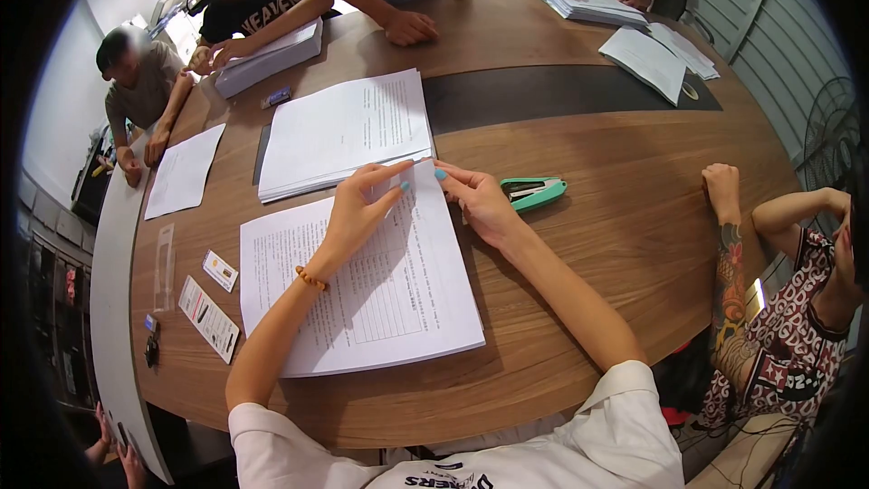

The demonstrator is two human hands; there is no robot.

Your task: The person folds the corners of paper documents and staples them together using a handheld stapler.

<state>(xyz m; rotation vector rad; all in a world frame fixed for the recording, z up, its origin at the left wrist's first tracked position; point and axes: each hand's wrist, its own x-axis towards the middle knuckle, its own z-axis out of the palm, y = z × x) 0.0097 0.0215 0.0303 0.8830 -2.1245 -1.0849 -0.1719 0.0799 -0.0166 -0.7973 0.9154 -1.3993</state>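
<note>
A stack of printed sheets lies before me, with text and a ruled table on its top page. My left hand, wearing a beaded bracelet, pinches the stack's far edge near its right corner. At that corner my right hand grips the sheets with thumb and fingers, some fingertips hidden. Just right of it, apart from the hand, rests a green stapler. Beyond the hands lies another pile of printed sheets.
At left are a single sheet, a clear ruler and a printed packet. A small blue box sits behind the far pile. Co-workers surround the table; a tattooed forearm is at right. More papers and tape lie far right.
</note>
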